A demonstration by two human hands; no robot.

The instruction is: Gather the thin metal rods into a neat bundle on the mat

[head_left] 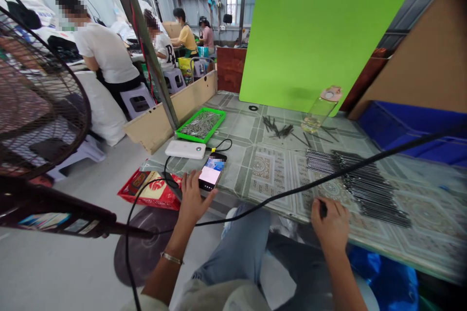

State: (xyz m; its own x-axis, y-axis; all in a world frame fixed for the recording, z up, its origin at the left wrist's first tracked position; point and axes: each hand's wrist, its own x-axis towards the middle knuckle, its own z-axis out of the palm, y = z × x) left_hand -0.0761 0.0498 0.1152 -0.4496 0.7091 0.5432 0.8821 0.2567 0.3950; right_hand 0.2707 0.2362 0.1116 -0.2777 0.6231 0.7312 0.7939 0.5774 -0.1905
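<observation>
Lower centre: left hand (193, 201), fingers spread, presumably steadying the phone (210, 175); right hand (332, 223), fingers curled, grip unclear.

The left edge is cutting off a fan (44, 92); at right, a cable (277, 197) is partly covering metal rods (375, 190).

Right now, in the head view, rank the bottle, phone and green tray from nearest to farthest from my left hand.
1. Phone, right beside your left hand.
2. Green tray, farther forward, beyond the phone.
3. Bottle, far off to the right.
</observation>
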